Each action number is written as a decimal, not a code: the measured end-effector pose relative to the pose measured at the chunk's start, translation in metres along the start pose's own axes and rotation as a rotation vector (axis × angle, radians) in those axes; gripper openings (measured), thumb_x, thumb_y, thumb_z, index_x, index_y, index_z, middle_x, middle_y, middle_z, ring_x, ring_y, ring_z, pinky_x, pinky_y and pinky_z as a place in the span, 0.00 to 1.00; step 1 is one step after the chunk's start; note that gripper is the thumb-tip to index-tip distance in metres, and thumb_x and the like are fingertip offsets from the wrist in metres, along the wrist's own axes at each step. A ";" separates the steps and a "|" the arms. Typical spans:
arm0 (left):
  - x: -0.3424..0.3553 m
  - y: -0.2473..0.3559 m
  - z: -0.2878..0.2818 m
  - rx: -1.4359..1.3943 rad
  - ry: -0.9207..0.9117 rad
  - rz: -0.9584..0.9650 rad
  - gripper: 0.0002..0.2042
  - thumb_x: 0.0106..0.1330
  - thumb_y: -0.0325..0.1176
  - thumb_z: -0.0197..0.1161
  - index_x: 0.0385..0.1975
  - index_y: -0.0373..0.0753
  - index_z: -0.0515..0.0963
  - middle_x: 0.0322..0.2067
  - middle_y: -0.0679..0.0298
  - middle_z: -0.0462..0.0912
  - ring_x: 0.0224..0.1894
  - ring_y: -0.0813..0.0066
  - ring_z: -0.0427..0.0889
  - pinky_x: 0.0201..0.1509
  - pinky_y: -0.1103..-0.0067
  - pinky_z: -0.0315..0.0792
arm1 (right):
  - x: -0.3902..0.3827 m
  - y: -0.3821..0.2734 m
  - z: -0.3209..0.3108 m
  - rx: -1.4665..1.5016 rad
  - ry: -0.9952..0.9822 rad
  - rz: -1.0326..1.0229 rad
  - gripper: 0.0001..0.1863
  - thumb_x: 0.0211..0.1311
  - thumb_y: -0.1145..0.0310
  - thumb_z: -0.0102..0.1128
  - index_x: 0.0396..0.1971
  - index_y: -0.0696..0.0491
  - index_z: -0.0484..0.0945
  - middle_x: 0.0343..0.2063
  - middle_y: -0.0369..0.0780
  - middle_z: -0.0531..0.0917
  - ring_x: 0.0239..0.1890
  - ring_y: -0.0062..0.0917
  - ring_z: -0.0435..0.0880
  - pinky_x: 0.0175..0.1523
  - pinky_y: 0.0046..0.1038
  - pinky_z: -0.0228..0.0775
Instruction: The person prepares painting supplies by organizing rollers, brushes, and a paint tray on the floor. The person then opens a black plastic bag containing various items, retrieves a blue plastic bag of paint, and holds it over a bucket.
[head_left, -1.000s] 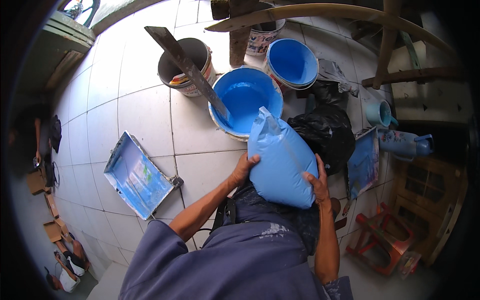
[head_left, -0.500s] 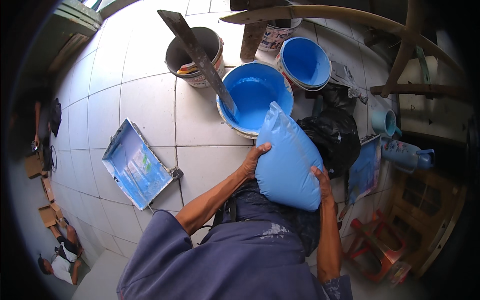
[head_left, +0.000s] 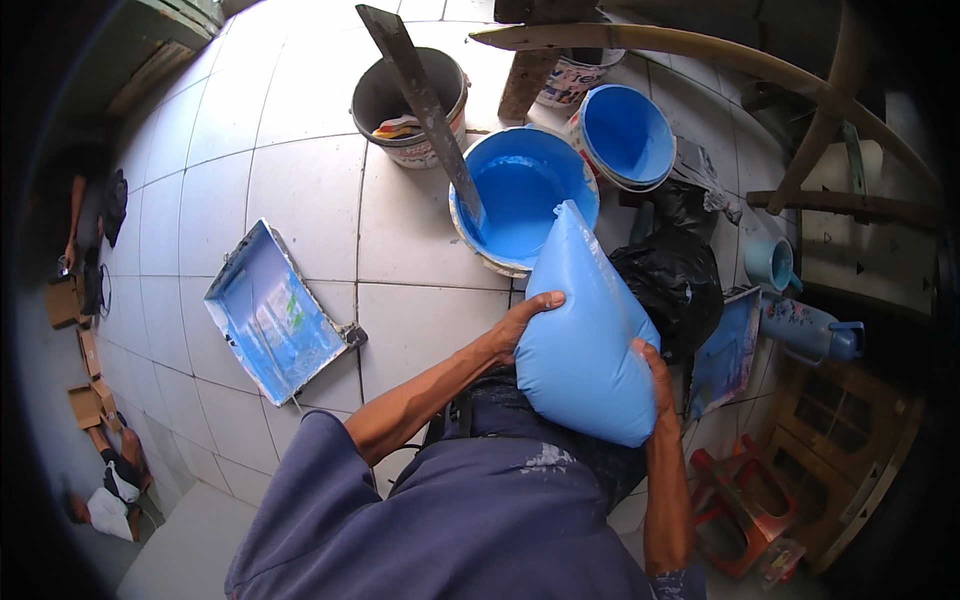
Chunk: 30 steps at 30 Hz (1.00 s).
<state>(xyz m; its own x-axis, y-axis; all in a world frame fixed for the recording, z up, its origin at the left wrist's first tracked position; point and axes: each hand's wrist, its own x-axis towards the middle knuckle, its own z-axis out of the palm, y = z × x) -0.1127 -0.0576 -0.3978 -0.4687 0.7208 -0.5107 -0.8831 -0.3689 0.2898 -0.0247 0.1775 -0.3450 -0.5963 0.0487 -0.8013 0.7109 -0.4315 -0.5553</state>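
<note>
A plump, clear plastic bag of light blue paint is held between my two hands, its narrow gathered end pointing up toward a bucket. My left hand grips its left side, thumb on top. On the right edge, my right hand clasps it with the thumb over the front; its other fingers are hidden behind the bag. Just beyond the bag's tip stands the bucket of blue paint, with a paint-smeared wooden stick leaning in it.
A second blue-coated bucket and a grey bucket stand nearby. Left lies a paint tray; right are a black plastic bag, another tray, a mug, a thermos jug and a red stool. Another person is far left.
The bag's full lower part has sunk slightly toward me and to the right, both hands still on it. The whole view has shifted a little.
</note>
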 end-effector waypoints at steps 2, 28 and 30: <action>0.002 0.000 0.002 -0.033 0.006 0.008 0.48 0.51 0.57 0.63 0.61 0.26 0.51 0.50 0.41 0.66 0.53 0.52 0.71 0.54 0.65 0.72 | 0.003 -0.001 -0.002 0.002 0.018 0.017 0.31 0.58 0.51 0.57 0.49 0.64 0.71 0.38 0.46 0.80 0.36 0.26 0.80 0.43 0.25 0.74; 0.017 -0.010 0.000 -0.235 0.086 0.016 0.36 0.55 0.52 0.63 0.57 0.32 0.62 0.44 0.50 0.73 0.46 0.63 0.76 0.51 0.71 0.74 | -0.011 -0.039 0.038 -0.068 0.223 0.136 0.25 0.58 0.55 0.61 0.43 0.65 0.76 0.31 0.44 0.82 0.28 0.24 0.82 0.35 0.22 0.76; 0.014 -0.007 0.001 -0.281 0.073 0.031 0.36 0.55 0.50 0.65 0.55 0.29 0.63 0.43 0.51 0.74 0.45 0.65 0.77 0.50 0.73 0.75 | -0.012 -0.041 0.042 -0.089 0.235 0.136 0.25 0.58 0.56 0.62 0.43 0.65 0.76 0.32 0.45 0.82 0.29 0.24 0.82 0.36 0.22 0.76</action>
<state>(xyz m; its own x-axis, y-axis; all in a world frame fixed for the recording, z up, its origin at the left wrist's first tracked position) -0.1127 -0.0442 -0.4057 -0.4866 0.6661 -0.5653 -0.8347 -0.5455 0.0758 -0.0627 0.1565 -0.3031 -0.3973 0.2079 -0.8938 0.8147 -0.3685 -0.4478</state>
